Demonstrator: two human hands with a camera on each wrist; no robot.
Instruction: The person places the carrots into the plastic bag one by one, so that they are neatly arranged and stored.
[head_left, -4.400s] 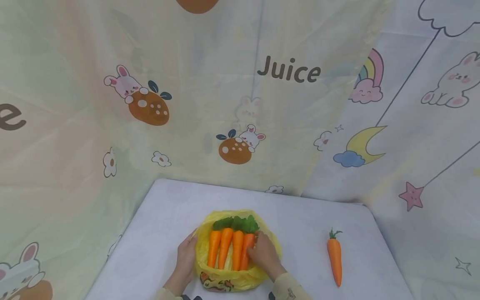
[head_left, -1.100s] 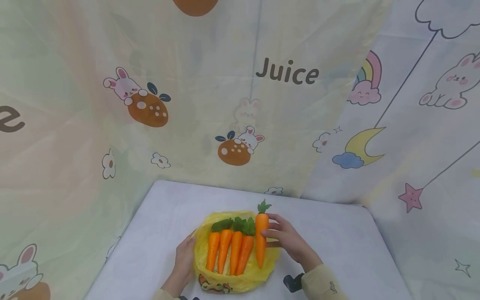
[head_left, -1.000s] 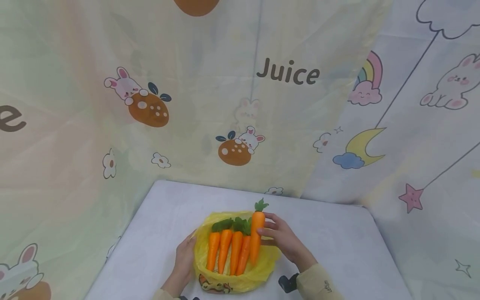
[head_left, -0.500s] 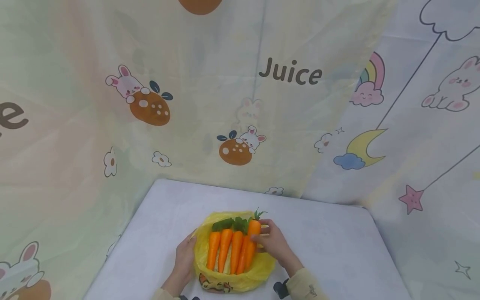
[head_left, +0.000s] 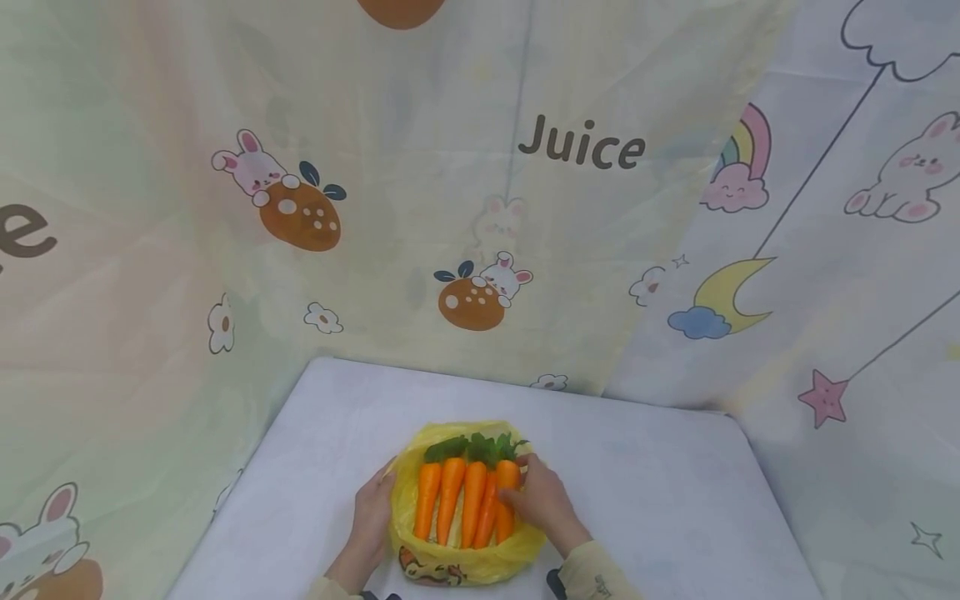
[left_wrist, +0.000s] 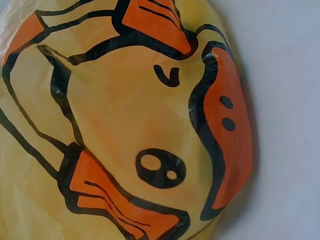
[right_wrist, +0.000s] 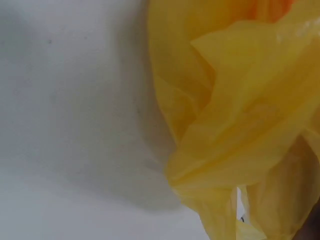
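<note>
A yellow plastic bag (head_left: 480, 567) with a printed cartoon animal lies on the table, its mouth spread wide. Inside, several orange carrots (head_left: 452, 492) with green tops are lined up side by side. My left hand (head_left: 370, 518) holds the bag's rim at the left side. At the right end of the row, my right hand (head_left: 547, 502) grips a carrot (head_left: 507, 473) inside the bag, thumb across its front; its lower part lies against the neighbouring carrot. The left wrist view is filled by the bag's print (left_wrist: 130, 110); the right wrist view has its crumpled side (right_wrist: 240, 125).
The bag rests on a white-covered table (head_left: 660, 500). Behind and beside the table hang printed cloth curtains (head_left: 390, 250) with rabbits, a moon and the word Juice. Dark wrist devices (head_left: 556, 583) show at the sleeves.
The carrot that lay on the table at the right has been picked up by my right hand, carried left over the bag and lowered in beside the others. My left hand stays at the rim.
</note>
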